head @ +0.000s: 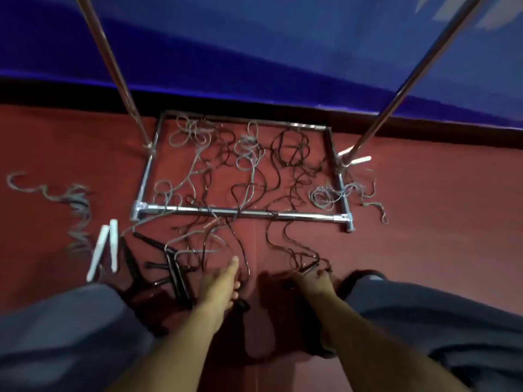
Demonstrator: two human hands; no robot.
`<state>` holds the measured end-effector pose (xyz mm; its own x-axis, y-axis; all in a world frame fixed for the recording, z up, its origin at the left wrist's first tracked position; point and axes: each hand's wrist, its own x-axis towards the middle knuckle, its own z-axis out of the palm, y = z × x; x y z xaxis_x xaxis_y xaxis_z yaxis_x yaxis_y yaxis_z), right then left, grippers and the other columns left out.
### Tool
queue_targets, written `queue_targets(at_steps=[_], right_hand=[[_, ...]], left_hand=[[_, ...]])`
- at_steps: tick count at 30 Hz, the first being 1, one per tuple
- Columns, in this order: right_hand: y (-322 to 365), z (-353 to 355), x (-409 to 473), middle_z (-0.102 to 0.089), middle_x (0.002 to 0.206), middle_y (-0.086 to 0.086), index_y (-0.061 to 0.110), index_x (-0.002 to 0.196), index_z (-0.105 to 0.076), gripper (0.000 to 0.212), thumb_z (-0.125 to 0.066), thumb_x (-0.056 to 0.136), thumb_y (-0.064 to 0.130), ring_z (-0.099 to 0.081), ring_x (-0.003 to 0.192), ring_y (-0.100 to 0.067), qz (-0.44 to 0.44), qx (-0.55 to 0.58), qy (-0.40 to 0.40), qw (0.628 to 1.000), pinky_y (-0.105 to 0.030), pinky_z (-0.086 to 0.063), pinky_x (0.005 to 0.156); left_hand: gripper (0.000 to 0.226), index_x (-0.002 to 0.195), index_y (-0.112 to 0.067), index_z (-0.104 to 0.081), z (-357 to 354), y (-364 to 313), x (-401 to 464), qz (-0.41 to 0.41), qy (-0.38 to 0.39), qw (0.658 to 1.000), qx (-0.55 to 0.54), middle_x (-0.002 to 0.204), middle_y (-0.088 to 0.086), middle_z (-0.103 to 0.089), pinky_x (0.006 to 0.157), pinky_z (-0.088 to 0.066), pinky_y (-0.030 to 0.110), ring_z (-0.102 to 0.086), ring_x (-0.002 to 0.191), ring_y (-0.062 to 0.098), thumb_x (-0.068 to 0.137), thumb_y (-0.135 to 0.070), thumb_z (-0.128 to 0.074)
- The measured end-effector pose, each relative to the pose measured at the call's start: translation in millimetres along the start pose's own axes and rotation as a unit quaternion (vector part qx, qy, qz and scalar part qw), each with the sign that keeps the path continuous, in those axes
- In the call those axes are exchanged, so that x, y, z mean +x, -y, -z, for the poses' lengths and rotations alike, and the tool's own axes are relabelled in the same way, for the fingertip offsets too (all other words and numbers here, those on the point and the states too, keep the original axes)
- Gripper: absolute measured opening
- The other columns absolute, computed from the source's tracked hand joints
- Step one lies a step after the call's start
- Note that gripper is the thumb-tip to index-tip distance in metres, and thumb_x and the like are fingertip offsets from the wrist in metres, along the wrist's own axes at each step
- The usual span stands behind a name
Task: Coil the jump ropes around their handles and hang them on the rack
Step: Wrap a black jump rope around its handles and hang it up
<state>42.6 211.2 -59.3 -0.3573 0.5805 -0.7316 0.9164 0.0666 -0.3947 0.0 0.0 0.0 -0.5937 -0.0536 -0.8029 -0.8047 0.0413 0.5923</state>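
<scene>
- Red-brown floor [424, 222] carried everything in view; a blue wall [254, 38] rose behind it.
- Chrome rack [240, 213] stood on the floor, its rectangular base frame lying flat and two uprights slanting up out of view.
- Jump ropes [249, 171], grey and dark, lay uncoiled in a tangle across the floor inside the base frame, spilling over its near bar toward the person and over its right bar.
- One grey rope [70, 199] lay apart, left of the rack.
- Black handles [172, 267] lay in a cluster on the floor near the person's left knee.
- White handles [106, 247], a pair, lay just left of the black ones; another white handle [359, 160] lay by the foot of the right upright.
- Left hand [223, 284] reached forward, forefinger extended, remaining fingers curled on a dark object, apparently a handle; blur prevented confirmation.
- Right hand [314, 280] was curled round a dark handle [310, 267] on the floor, dark rope trailing from it toward the rack.
</scene>
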Motion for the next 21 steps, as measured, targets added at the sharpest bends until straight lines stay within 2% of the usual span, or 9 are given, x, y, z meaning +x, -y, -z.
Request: queue_targets(at_steps=[3,5,6,8,11,13,15,17,21], right_hand=[[-20,-22,42,-0.062,0.125,-0.019,0.002,0.137,-0.044,0.099,-0.092,0.058,0.037,-0.062,0.115,-0.033,-0.023,0.095,-0.061,0.993,-0.045,-0.05,0.102],[-13,-31,37,-0.046,0.147,-0.022,0.001,0.153,-0.019,0.131,-0.095,0.053,0.04,-0.046,0.136,-0.033,-0.033,0.114,-0.102,0.988,-0.045,-0.037,0.115],[-15,-34,38,-0.037,0.154,-0.022,0.002,0.156,-0.012,0.138,-0.094,0.053,0.043,-0.038,0.143,-0.031,-0.043,0.116,-0.114,0.986,-0.043,-0.029,0.12],[-8,-42,39,-0.029,0.158,-0.022,-0.001,0.155,-0.011,0.128,-0.092,0.064,0.037,-0.029,0.148,-0.032,-0.064,0.113,-0.123,0.984,-0.038,-0.022,0.121],[-17,-54,56,-0.045,0.147,-0.022,0.002,0.147,-0.035,0.13,-0.087,0.042,0.057,-0.045,0.137,-0.036,-0.085,0.097,-0.12,0.984,-0.045,-0.036,0.115],[-38,-66,83,-0.055,0.136,-0.021,0.002,0.139,-0.044,0.115,-0.078,0.044,0.056,-0.054,0.127,-0.036,-0.083,0.084,-0.123,0.985,-0.046,-0.044,0.108],[-28,-65,68,-0.059,0.129,-0.02,0.001,0.132,-0.049,0.078,-0.077,0.066,0.033,-0.058,0.119,-0.037,-0.092,0.067,-0.133,0.985,-0.044,-0.047,0.104],[-17,-61,53,-0.062,0.124,-0.02,-0.002,0.126,-0.054,0.053,-0.07,0.079,0.019,-0.061,0.115,-0.038,-0.097,0.064,-0.139,0.983,-0.043,-0.048,0.1],[-4,-59,41,-0.065,0.12,-0.026,-0.01,0.121,-0.06,0.035,-0.056,0.092,0.01,-0.061,0.114,-0.042,-0.078,0.066,-0.105,0.989,-0.04,-0.047,0.093]], left_hand=[[0.034,0.08,-0.014,-0.063,0,18,22,0.021,-0.031,0.999,0.0,0.061,0.0,-0.056,0.048,-0.035,0.02,-0.044,0.046,0.013,0.093,-0.046,-0.065],[0.035,0.074,-0.016,-0.06,-4,28,29,0.021,-0.038,0.999,0.004,0.061,0.0,-0.056,0.045,-0.035,0.019,-0.044,0.046,0.012,0.094,-0.045,-0.064],[0.036,0.072,-0.016,-0.059,-6,32,30,0.01,-0.038,0.999,0.013,0.062,0.001,-0.057,0.044,-0.035,0.018,-0.045,0.047,0.012,0.094,-0.044,-0.064],[0.037,0.073,-0.015,-0.058,-8,35,32,-0.005,-0.033,0.999,0.038,0.064,0.001,-0.058,0.041,-0.036,0.015,-0.047,0.048,0.011,0.094,-0.044,-0.064],[0.041,0.084,-0.005,-0.064,-7,42,32,-0.009,-0.032,0.997,0.075,0.067,0.003,-0.06,0.043,-0.037,0.016,-0.049,0.051,0.014,0.092,-0.046,-0.066],[0.041,0.083,-0.006,-0.065,-3,49,31,-0.012,-0.033,0.995,0.094,0.066,0.002,-0.062,0.051,-0.041,0.02,-0.051,0.055,0.016,0.091,-0.046,-0.066],[0.042,0.077,-0.009,-0.064,2,53,34,-0.011,-0.041,0.991,0.126,0.064,0.0,-0.064,0.065,-0.048,0.026,-0.056,0.06,0.019,0.091,-0.049,-0.065],[0.043,0.078,-0.009,-0.066,5,55,39,-0.007,-0.049,0.987,0.152,0.065,0.001,-0.066,0.075,-0.053,0.032,-0.058,0.063,0.02,0.091,-0.05,-0.064],[0.039,0.078,-0.012,-0.067,2,53,40,-0.012,-0.055,0.985,0.164,0.071,0.005,-0.07,0.082,-0.056,0.04,-0.065,0.072,0.029,0.091,-0.048,-0.064]])
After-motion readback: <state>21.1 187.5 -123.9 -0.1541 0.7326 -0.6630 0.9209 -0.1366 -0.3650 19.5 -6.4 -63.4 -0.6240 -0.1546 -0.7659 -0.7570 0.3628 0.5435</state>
